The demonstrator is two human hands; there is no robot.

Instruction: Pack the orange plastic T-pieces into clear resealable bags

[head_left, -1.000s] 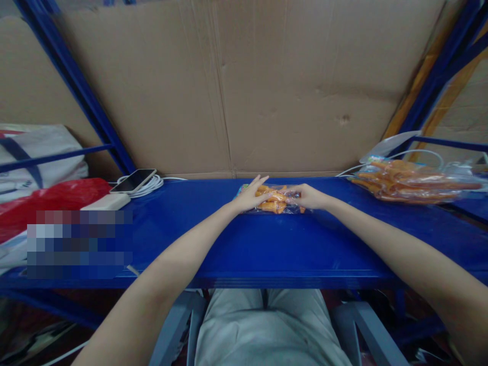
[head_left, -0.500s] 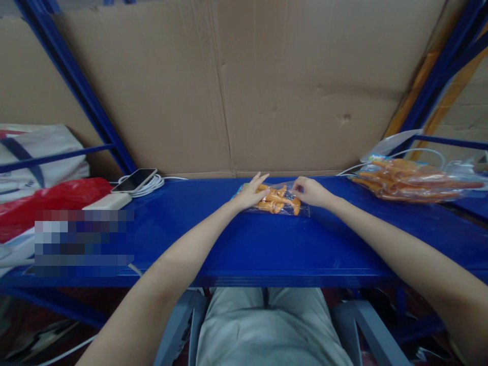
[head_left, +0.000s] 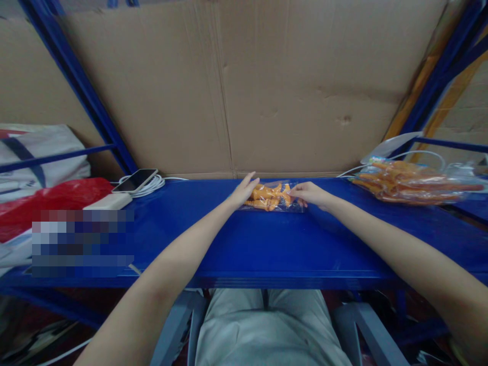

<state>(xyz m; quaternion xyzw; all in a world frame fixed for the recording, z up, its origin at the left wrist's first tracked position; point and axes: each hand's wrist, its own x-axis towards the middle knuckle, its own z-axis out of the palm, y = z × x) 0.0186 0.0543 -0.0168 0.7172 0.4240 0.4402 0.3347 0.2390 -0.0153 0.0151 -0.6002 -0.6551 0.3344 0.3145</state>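
A clear plastic bag (head_left: 286, 207) lies flat on the blue table (head_left: 267, 244), with several glossy orange moulded pieces (head_left: 269, 195) inside; their exact kind is hard to make out. My left hand (head_left: 244, 192) rests on the bag's left end, its fingers stretched out and covering that end. At the right end, my right hand (head_left: 309, 194) has thumb and fingers pinched together on the bag, beside the tip of an orange piece.
To the right lies a larger clear bag of long orange pieces (head_left: 407, 183). A phone (head_left: 135, 180) sits on a coiled white cable (head_left: 150, 187) at the left, near a red plastic bag (head_left: 72, 195) and a white box (head_left: 109, 202). Cardboard (head_left: 285, 91) stands behind the table.
The orange pieces inside the bag now lie straighter, side by side. My left hand has shifted slightly left, and my right hand has moved a little lower on the bag's right end.
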